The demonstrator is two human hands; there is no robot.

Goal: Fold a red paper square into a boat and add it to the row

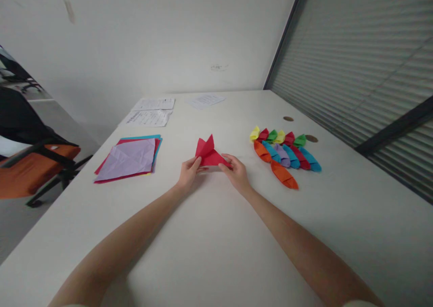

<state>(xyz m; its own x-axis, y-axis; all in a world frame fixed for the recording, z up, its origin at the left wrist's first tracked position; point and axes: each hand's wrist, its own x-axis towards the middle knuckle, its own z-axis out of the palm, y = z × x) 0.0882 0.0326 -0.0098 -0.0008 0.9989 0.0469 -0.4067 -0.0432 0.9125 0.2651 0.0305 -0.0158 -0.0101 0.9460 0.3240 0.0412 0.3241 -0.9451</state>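
Observation:
A red sheet of paper [209, 153], partly folded with two points sticking up, rests on the white table [216, 234] in front of me. My left hand [188, 173] pinches its near left corner. My right hand [237, 171] pinches its near right edge. Both hands are closed on the paper. To the left lies a stack of flat coloured sheets [130, 158] with a lilac one on top. To the right sit several folded paper pieces [284, 155] in yellow, red, green, orange, blue and lilac, laid in a row.
Printed white papers [150, 112] and another sheet [205, 100] lie at the table's far edge by the wall. Window blinds [365, 72] run along the right. An orange office chair [30, 167] stands left of the table. Two round cable holes [311, 138] are near the blinds.

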